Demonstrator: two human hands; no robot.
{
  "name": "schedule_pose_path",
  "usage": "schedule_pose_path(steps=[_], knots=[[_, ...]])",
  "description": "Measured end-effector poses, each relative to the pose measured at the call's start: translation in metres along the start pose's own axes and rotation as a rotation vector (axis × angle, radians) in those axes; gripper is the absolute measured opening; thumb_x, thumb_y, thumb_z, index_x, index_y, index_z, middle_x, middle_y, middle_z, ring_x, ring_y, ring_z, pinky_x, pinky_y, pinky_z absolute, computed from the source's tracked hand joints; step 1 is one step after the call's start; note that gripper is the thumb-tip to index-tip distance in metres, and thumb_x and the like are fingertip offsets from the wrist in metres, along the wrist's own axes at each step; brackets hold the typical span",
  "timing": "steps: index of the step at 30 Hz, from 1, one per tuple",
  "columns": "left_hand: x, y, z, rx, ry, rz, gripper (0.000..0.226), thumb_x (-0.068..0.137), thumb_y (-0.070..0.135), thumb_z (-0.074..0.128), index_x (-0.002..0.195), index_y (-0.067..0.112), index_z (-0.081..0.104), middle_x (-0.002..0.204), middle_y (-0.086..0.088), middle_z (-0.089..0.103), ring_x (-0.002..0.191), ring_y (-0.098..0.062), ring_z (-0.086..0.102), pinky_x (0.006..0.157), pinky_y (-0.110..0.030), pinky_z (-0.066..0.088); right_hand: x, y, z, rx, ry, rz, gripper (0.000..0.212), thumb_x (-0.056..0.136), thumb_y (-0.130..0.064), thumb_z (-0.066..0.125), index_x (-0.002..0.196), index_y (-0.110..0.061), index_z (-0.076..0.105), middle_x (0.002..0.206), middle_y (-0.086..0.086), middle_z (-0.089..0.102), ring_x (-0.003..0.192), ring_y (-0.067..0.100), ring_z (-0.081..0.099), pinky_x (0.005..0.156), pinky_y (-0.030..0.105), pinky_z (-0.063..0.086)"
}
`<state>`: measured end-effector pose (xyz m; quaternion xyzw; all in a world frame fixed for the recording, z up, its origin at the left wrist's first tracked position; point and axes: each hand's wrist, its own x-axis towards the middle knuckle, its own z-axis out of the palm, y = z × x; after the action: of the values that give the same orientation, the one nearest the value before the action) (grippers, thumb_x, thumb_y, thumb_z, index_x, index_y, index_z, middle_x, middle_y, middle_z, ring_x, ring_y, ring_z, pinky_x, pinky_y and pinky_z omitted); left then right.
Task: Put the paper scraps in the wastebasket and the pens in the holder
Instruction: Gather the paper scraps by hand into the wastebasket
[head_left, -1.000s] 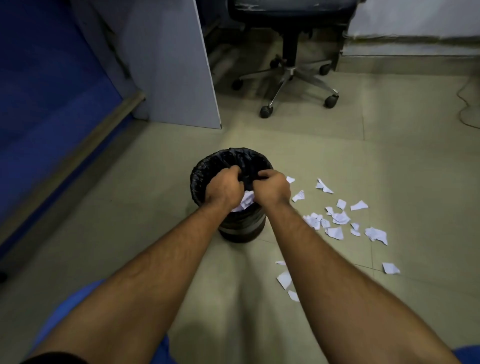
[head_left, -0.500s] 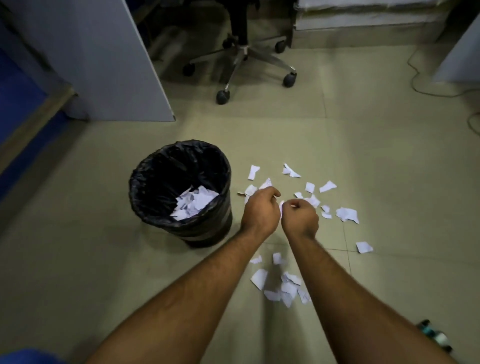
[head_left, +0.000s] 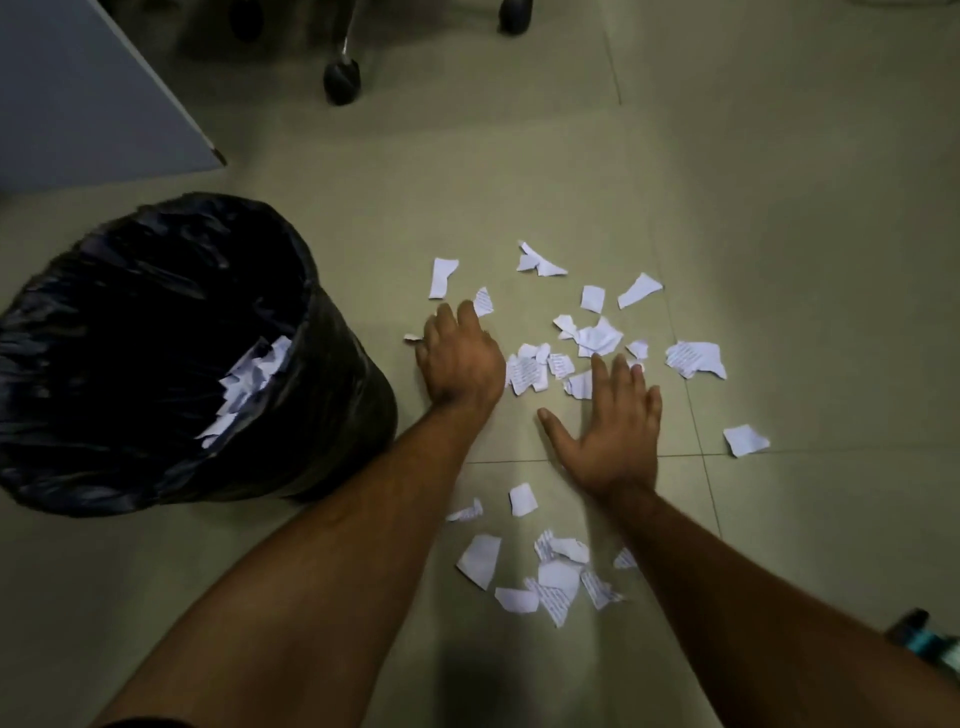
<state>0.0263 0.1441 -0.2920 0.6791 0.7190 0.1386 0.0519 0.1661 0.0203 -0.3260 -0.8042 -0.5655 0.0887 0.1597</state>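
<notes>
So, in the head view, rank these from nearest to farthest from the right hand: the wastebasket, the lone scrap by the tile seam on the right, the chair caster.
From the right hand:
1. Lone scrap, on the floor just to its right.
2. Wastebasket, to the left, beyond the left hand.
3. Chair caster, far up at the top of the view.

Both hands reach down among white paper scraps (head_left: 530, 370) scattered on the tiled floor (head_left: 779, 208): left hand (head_left: 460, 358) curled, right hand (head_left: 615, 421) spread flat. The black-lined wastebasket (head_left: 337, 405) (scraps inside) stands left.
</notes>
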Motion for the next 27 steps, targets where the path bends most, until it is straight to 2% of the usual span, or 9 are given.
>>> schedule_pose_path(steps=[5, 7, 10, 12, 14, 18, 21, 23, 27], knots=[[-0.002, 0.002, 0.038, 0.077, -0.202, -0.037, 0.047, 0.096, 0.039, 0.045, 0.141, 0.025, 0.046, 0.155, -0.013, 0.034, 0.143, -0.034, 0.030, 0.114, -0.047, 0.024, -0.001, 0.007, 0.007, -0.024, -0.006, -0.008, 0.088, 0.085, -0.074, 0.043, 0.154, -0.020, 0.030, 0.161, 0.013, 0.026, 0.151, 0.031, 0.018, 0.122, 0.048, 0.009], [-0.029, 0.006, 0.043, 0.057, -0.119, 0.118, 0.041, 0.095, 0.036, 0.046, 0.132, 0.023, 0.057, 0.147, -0.013, 0.047, 0.136, -0.035, 0.043, 0.111, -0.044, 0.033, -0.001, 0.007, 0.007, -0.019, -0.006, -0.012, 0.082, 0.089, -0.070, 0.038, 0.153, -0.020, 0.031, 0.161, 0.014, 0.028, 0.151, 0.032, 0.019, 0.123, 0.050, 0.011], [-0.050, 0.003, 0.037, -0.072, -0.007, 0.316, 0.032, 0.089, 0.031, 0.046, 0.108, 0.023, 0.070, 0.125, -0.008, 0.065, 0.108, -0.029, 0.064, 0.090, -0.037, 0.047, 0.003, 0.002, 0.004, 0.000, 0.016, -0.002, 0.069, 0.095, -0.059, 0.033, 0.150, -0.018, 0.038, 0.158, 0.014, 0.034, 0.149, 0.033, 0.023, 0.121, 0.052, 0.016], [-0.031, 0.002, 0.028, -0.079, 0.035, 0.243, 0.033, 0.085, 0.031, 0.047, 0.107, 0.025, 0.071, 0.122, -0.006, 0.066, 0.100, -0.028, 0.064, 0.083, -0.036, 0.047, 0.004, 0.000, 0.003, 0.000, 0.011, 0.008, 0.065, 0.097, -0.055, 0.032, 0.149, -0.017, 0.040, 0.158, 0.014, 0.035, 0.149, 0.034, 0.024, 0.121, 0.052, 0.016], [0.006, 0.005, 0.026, -0.042, 0.105, 0.073, 0.040, 0.085, 0.032, 0.047, 0.117, 0.022, 0.067, 0.130, -0.010, 0.061, 0.108, -0.031, 0.061, 0.089, -0.039, 0.046, 0.004, -0.002, 0.003, -0.003, 0.011, 0.003, 0.063, 0.098, -0.052, 0.033, 0.149, -0.017, 0.040, 0.158, 0.013, 0.034, 0.149, 0.033, 0.024, 0.121, 0.051, 0.016], [0.061, 0.009, 0.040, 0.031, -0.129, -0.070, 0.053, 0.096, 0.042, 0.043, 0.143, 0.017, 0.045, 0.153, -0.016, 0.037, 0.139, -0.034, 0.037, 0.112, -0.044, 0.030, 0.006, -0.001, 0.005, 0.012, 0.016, 0.002, 0.062, 0.099, -0.050, 0.033, 0.150, -0.015, 0.039, 0.159, 0.011, 0.033, 0.150, 0.031, 0.024, 0.122, 0.050, 0.016], [0.040, 0.016, 0.048, 0.023, -0.071, 0.172, 0.041, 0.095, 0.037, 0.041, 0.116, 0.012, 0.065, 0.123, -0.015, 0.064, 0.112, -0.035, 0.059, 0.093, -0.040, 0.046, 0.003, 0.002, 0.007, 0.037, 0.030, 0.011, 0.064, 0.099, -0.050, 0.032, 0.150, -0.013, 0.037, 0.159, 0.010, 0.034, 0.150, 0.027, 0.025, 0.122, 0.049, 0.016], [0.014, 0.019, 0.047, -0.058, -0.011, 0.302, 0.032, 0.089, 0.029, 0.046, 0.104, 0.012, 0.068, 0.102, -0.009, 0.069, 0.093, -0.032, 0.064, 0.079, -0.038, 0.048, 0.004, 0.004, 0.006, 0.045, 0.041, 0.018, 0.062, 0.100, -0.048, 0.032, 0.150, -0.012, 0.037, 0.158, 0.010, 0.035, 0.149, 0.027, 0.026, 0.122, 0.050, 0.017], [0.029, 0.032, 0.042, -0.109, -0.003, 0.230, 0.044, 0.081, 0.029, 0.050, 0.121, 0.012, 0.060, 0.118, -0.010, 0.063, 0.102, -0.031, 0.060, 0.084, -0.039, 0.047, 0.006, 0.000, 0.007, 0.028, 0.042, 0.037, 0.059, 0.101, -0.042, 0.034, 0.151, -0.010, 0.035, 0.158, 0.011, 0.034, 0.149, 0.027, 0.026, 0.122, 0.049, 0.018]])
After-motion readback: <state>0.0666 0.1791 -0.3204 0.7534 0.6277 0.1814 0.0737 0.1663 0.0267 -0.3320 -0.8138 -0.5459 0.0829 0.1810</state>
